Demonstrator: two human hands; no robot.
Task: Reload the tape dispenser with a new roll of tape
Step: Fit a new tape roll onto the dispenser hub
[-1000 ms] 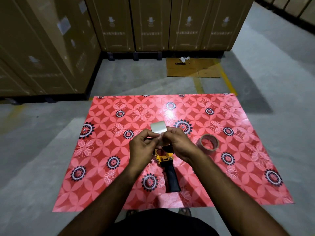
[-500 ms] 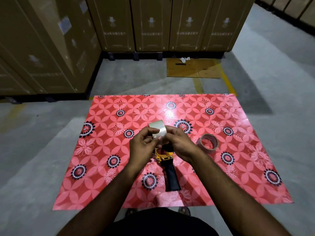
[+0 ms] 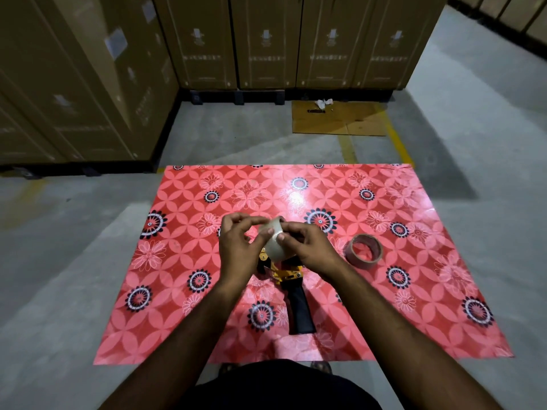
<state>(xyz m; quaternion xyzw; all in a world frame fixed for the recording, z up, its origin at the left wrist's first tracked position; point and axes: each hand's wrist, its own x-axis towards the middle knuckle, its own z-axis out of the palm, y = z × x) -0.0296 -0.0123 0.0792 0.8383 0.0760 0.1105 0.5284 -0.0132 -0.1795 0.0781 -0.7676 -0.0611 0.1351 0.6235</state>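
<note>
A pale, translucent roll of tape (image 3: 276, 242) is held up between both hands above the mat. My left hand (image 3: 239, 247) pinches its left side with thumb and fingertips. My right hand (image 3: 307, 247) grips its right side, thumb on the face. Below the hands lies the tape dispenser (image 3: 291, 287), yellow at the head with a black handle pointing toward me; its front is hidden by my hands. A brown cardboard tape core (image 3: 363, 251) lies flat on the mat to the right.
Everything sits on a red flower-patterned mat (image 3: 414, 306) spread on a grey concrete floor. Stacked cardboard boxes (image 3: 266, 42) on pallets stand behind and to the left. A flat cardboard sheet (image 3: 349, 119) lies beyond the mat.
The tape roll has been turned in my hands and lowered slightly; its face now tilts more toward me. The dispenser and the brown core have not moved.
</note>
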